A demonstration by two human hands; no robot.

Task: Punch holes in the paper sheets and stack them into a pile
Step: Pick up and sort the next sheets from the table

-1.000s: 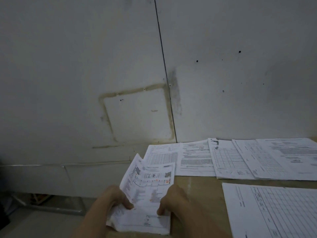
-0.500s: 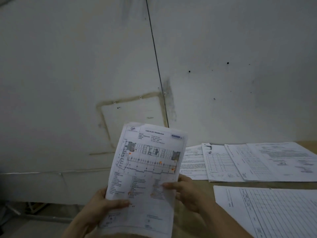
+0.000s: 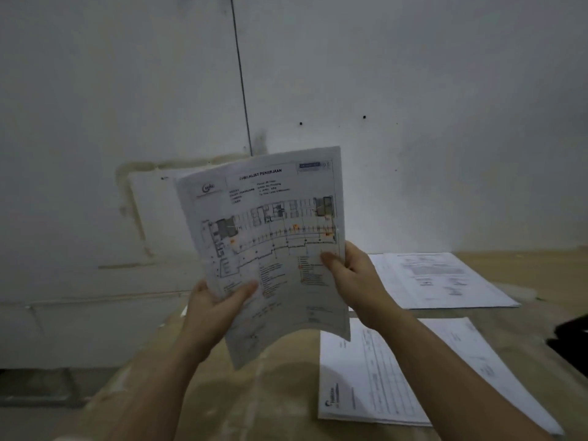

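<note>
I hold a thin bundle of printed sheets [image 3: 273, 237] upright in the air, a floor-plan checklist page facing me. My left hand [image 3: 216, 310] grips its lower left edge, thumb across the front. My right hand [image 3: 353, 278] pinches its right edge with the thumb on the print. The bundle's bottom edge curls toward me. On the tan table [image 3: 280, 389] lies a pile of forms [image 3: 413, 374] to the right of my arms, and another pile of printed sheets [image 3: 442, 278] lies farther back by the wall.
A grey-white wall [image 3: 413, 122] with a vertical seam and a stained square outline rises right behind the table. A dark object [image 3: 572, 342] shows at the right edge of the table. The table's left edge drops to the floor at the lower left.
The bundle rose from the table's front edge up to chest height and now stands upright. Both hands shifted along its side edges, and the view swung right and down.
</note>
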